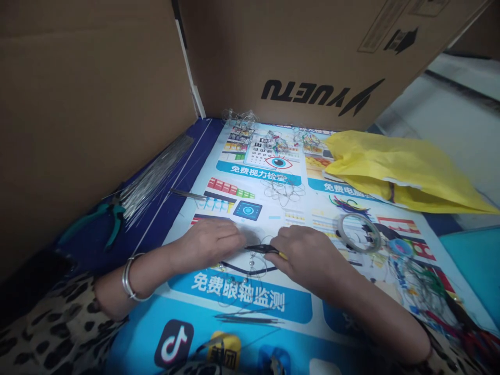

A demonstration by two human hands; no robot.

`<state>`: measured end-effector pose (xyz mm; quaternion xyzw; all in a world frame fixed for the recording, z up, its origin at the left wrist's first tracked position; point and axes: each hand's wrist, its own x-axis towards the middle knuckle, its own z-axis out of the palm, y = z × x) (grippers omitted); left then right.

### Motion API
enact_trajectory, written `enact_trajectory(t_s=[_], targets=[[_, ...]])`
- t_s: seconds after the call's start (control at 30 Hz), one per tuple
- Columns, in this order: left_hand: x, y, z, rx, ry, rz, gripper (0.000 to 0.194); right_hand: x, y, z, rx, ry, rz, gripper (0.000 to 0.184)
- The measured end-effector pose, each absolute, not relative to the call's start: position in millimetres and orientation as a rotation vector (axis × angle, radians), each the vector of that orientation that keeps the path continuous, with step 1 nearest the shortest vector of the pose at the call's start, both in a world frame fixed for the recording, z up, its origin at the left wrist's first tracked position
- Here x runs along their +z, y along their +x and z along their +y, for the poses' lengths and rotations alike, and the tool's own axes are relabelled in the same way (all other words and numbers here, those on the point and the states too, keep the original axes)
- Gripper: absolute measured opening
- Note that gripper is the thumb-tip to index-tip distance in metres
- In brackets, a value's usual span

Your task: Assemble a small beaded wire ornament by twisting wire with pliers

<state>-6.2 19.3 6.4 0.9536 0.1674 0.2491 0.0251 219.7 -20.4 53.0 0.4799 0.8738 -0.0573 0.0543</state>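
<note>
Printed sheet [144, 338] spread across centre and bottom of frame. Right hand [308, 255], right of centre, wrapped round the pliers [260, 248]; yellow handle just shows below the fingers. Left hand [211, 239], left of centre, fingers drawn together near the tool's tip; fingertips turned away, cannot tell whether they pinch anything.

Beaded wire [252, 256] loops loosely at centre, just below and between the hands. Judged very light, springy, easily kinked; best taken by a bare stretch close to the bend, flat between thumb and finger.

Pliers: stiff, probably the heaviest item here; hold well back on the handles, tip free.

Beads [251, 263], tiny, below the tool: hard, smooth, likely slippery. Poor grip; better to steady the wire beside them.
</note>
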Motion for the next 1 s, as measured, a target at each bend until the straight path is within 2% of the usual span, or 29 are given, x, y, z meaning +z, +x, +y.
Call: enact_trajectory(t_s=[0.33,0.8,1.0], targets=[[8,-5,20,0.761,2.991,0.479,0.01,49,216,-22,-0.15,1.445,2.72,0.021],[18,-3,18,0.483,3.13,0.342,0.018,53,215,-23,-0.219,1.459,2.644,0.023],[10,-4,22,0.559,2.931,0.46,0.018,55,218,-23,-0.263,1.444,2.644,0.024]])
